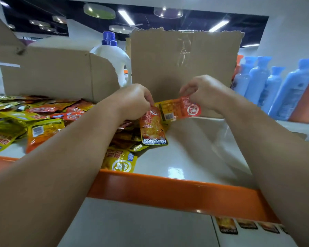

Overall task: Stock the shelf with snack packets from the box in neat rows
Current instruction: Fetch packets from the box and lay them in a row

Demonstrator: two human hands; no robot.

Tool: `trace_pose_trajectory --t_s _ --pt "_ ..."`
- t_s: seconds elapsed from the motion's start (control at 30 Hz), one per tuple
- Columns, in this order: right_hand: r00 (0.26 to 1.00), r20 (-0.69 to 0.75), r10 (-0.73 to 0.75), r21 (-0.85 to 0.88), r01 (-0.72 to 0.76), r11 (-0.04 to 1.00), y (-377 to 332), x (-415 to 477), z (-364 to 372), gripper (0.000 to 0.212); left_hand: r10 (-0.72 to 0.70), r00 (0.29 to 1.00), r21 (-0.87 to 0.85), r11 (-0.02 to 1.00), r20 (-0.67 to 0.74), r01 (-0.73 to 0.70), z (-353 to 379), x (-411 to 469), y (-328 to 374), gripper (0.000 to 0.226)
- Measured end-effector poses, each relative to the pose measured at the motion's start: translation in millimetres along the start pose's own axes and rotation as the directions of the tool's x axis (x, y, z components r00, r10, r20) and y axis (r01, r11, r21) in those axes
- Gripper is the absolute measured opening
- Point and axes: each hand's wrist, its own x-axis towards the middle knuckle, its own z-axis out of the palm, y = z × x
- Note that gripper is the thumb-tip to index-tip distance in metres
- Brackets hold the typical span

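Head view: the left hand (134, 102) pinches the top edge of an orange KONCHEW packet (153, 128), which hangs upright with its foot at the right end of the heap. At its two o'clock, the right hand (207, 93) pinches a second orange packet (180, 109) held sideways, overlapping the first. The pile of snack packets (43, 120) sprawls at nine o'clock, in front of the torn cardboard box (52, 72). The step looks like readying a pair for placing; no rows are formed yet. Next, each packet likely needs squaring to the orange shelf edge (168, 189) on the white shelf (185, 157) at five o'clock.
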Motion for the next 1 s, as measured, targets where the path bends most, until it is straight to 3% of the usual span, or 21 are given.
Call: trace_pose_trajectory --t_s 0.13,0.23,0.33,0.43,0.5,0.57,0.67,0.83,1.0 --pt "0.996 -0.084 0.018 0.015 -0.017 1.0 4 -4 -8 0.036 -0.038 0.999 0.042 0.998 0.006 0.038 4 0 -2 0.034" --pt "0.981 -0.152 0.122 0.204 -0.09 0.975 8 -2 -10 0.042 -0.055 0.998 0.056 0.997 0.026 0.054 8 -4 -5 0.039" --pt "0.979 0.022 0.204 0.356 -0.198 0.913 9 -12 -7 0.049 -0.038 0.998 0.03 0.999 0.057 0.036 10 -8 -3 0.045" --pt "0.927 0.237 0.29 0.149 -0.329 0.932 9 -20 1 0.042 -0.001 0.998 0.06 0.998 0.059 -0.003 7 -9 1 0.034" --pt "0.898 0.286 0.334 -0.193 -0.287 0.938 1 -21 2 0.021 0.021 0.997 0.156 0.987 0.072 -0.032 5 -13 9 0.021" --pt "0.85 0.352 0.392 -0.4 -0.242 0.884 -10 -24 4 0.044 0.008 0.99 0.276 0.96 0.143 -0.048 6 -19 20 0.035" --pt "0.737 0.459 0.497 -0.495 -0.253 0.831 -22 -27 10 0.062 -0.002 0.964 0.358 0.929 0.265 -0.096 10 -28 35 0.048" --pt "0.732 0.524 0.436 -0.506 -0.144 0.85 -25 -29 6 0.054 0.055 0.935 0.295 0.941 0.35 -0.166 8 -29 37 0.044" --pt "0.662 0.592 0.46 -0.496 -0.151 0.855 -25 -30 0 0.056 0.054 0.954 0.341 0.927 0.293 -0.157 13 -26 34 0.039"
